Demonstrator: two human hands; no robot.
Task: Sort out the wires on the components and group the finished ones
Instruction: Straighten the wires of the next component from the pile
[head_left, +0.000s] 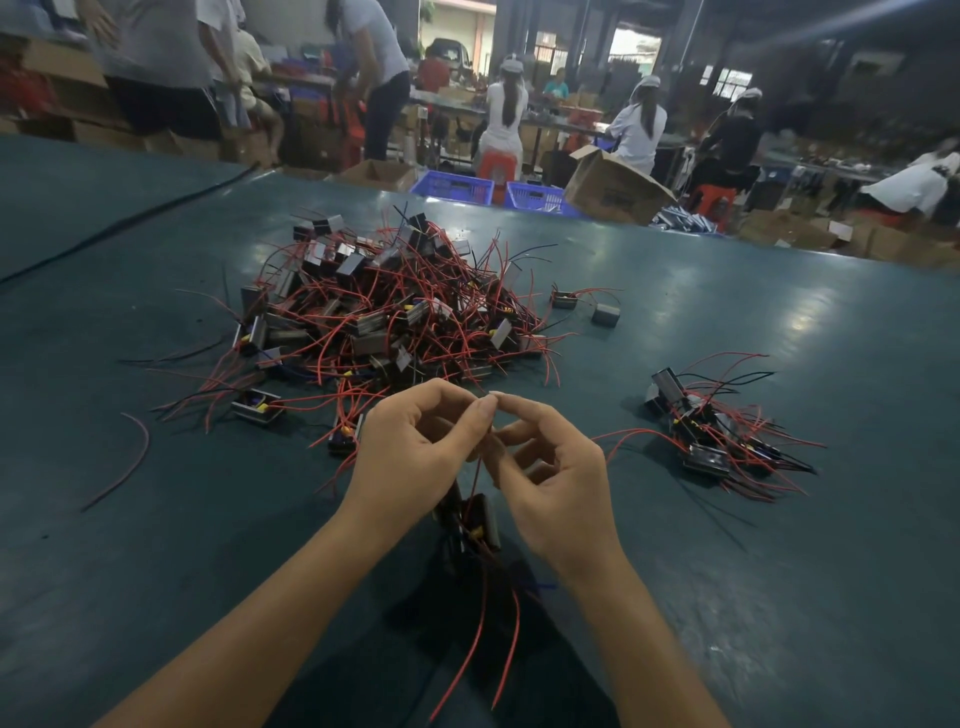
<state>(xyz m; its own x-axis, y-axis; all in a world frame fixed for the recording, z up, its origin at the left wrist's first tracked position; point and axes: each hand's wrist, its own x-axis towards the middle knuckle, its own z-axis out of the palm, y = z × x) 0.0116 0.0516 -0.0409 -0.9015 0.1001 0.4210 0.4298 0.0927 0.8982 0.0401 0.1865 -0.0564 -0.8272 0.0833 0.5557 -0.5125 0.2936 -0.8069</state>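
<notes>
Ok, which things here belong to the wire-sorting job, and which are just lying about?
Job: left hand and right hand pinching the red wire of one component; big tangled pile; smaller pile at right.
Lying about: loose strand, black cable, blue baskets, cardboard box.

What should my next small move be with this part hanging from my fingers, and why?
Probably draw the pinched red wire straight between your fingertips. The left hand and right hand both pinch it, the component dangles below by it, and its other wires trail loose. The smaller pile on the right looks like where it goes afterwards.
</notes>
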